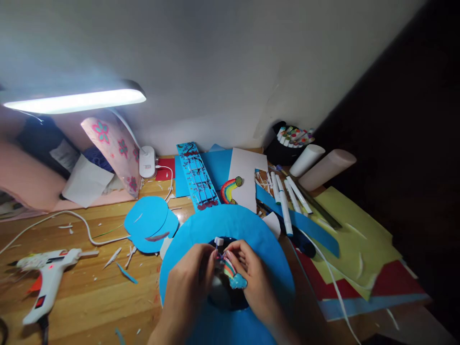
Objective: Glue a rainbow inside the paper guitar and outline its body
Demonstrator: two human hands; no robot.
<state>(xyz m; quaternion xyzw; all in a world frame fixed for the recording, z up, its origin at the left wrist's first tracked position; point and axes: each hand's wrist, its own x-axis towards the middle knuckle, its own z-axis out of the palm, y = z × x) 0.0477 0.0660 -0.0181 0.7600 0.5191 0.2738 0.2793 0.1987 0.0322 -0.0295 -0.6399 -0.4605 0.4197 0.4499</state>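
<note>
A large round blue paper piece with a dark opening in its middle stands in front of me. Over that opening, my right hand is closed, its fingers on a small rainbow charm with a blue cloud. Right beside it, the fingertips of my left hand are pinched together. Something thin and purplish lies between the two hands, too small to make out. Just above the fingertips shows a small white block. The blue strip with dark painted lines and branches extends from the disc's far edge.
A glue gun lies at left, with blue paper cutouts nearer the middle. White markers, coloured sheets and a rainbow cutout are to the right and back. A lit lamp overhangs the left; cords cross both sides.
</note>
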